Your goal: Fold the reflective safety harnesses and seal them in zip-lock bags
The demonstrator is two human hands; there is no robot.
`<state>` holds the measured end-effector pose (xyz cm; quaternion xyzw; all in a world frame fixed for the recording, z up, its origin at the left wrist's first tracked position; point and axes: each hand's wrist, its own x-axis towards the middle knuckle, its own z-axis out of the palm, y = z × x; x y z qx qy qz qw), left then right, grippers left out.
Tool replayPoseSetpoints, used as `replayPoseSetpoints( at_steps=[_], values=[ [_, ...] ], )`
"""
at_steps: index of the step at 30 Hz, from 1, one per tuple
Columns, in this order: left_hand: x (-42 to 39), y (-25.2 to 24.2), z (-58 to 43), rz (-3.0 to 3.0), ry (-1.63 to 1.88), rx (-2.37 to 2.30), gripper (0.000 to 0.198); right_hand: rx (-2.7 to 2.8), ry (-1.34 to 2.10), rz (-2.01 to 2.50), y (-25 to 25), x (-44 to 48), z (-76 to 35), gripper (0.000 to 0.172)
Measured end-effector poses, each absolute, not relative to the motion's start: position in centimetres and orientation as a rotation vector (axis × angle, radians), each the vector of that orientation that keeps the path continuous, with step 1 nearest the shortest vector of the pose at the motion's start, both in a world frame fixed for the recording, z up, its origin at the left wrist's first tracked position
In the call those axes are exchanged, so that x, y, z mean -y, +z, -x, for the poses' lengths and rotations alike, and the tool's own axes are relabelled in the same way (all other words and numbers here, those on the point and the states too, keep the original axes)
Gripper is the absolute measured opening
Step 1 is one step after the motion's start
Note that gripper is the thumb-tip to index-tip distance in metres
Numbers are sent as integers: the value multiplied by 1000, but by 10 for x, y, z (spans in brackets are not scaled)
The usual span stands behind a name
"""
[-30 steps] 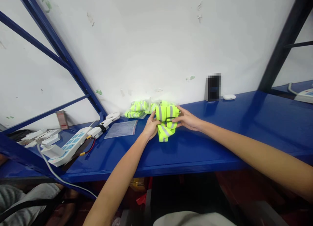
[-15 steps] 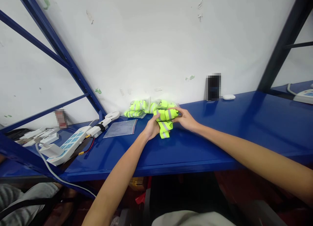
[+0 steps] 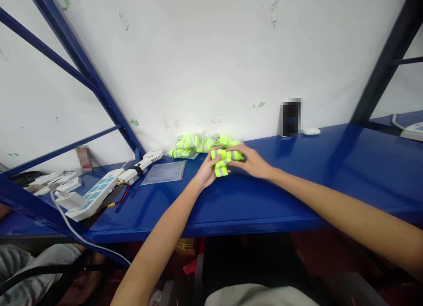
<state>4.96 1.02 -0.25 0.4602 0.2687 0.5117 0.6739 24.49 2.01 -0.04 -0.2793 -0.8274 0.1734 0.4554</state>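
Between my two hands is a neon-yellow reflective strap with silver-grey bands, partly bundled, with a short tail hanging down at the front. My left hand is closed on its left side, thumb on top. The fingers of my right hand wrap round its right end. Just behind lie more neon-yellow reflective straps in clear plastic bags, against the wall. To the left a flat clear zip bag rests on the blue table.
On the left lie a white handheld fan, a white power strip and a red cable with yellow connectors. A dark blurred-out object leans on the wall beside a white case. Another person's legs show at lower left.
The strap's hanging tail has shortened and been drawn up toward the bundle. My right hand's fingers have come further over the bundle. The view has shifted slightly.
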Motion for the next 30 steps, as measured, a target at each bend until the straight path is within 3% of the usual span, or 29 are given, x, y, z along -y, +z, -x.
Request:
replayPoseSetpoints(
  at_steps=[5, 11, 13, 16, 23, 30],
  values=[
    [-11, -2, -44, -1088, 1023, -594, 64, 1924, 533, 790, -2, -27, -245, 34],
    [-8, -6, -40, -1346, 961, -764, 111, 1579, 1073, 856, -2, -36, -249, 32],
    [-9, -10, -44, -1434, 991, -898, 118, 1544, 1127, 880, -1, -36, -249, 31],
    [-12, -14, -49, -1498, 1053, -1019, 103, 1520, 1186, 890, 0, -33, -247, 34],
    [-16, -15, -48, -1885, 1249, -1117, 44, 1658, 1267, 864, -3, -24, -239, 30],
    [-12, -14, -46, -2083, 1380, -1198, 40, 1758, 1292, 817, -3, -24, -240, 29]
  ],
)
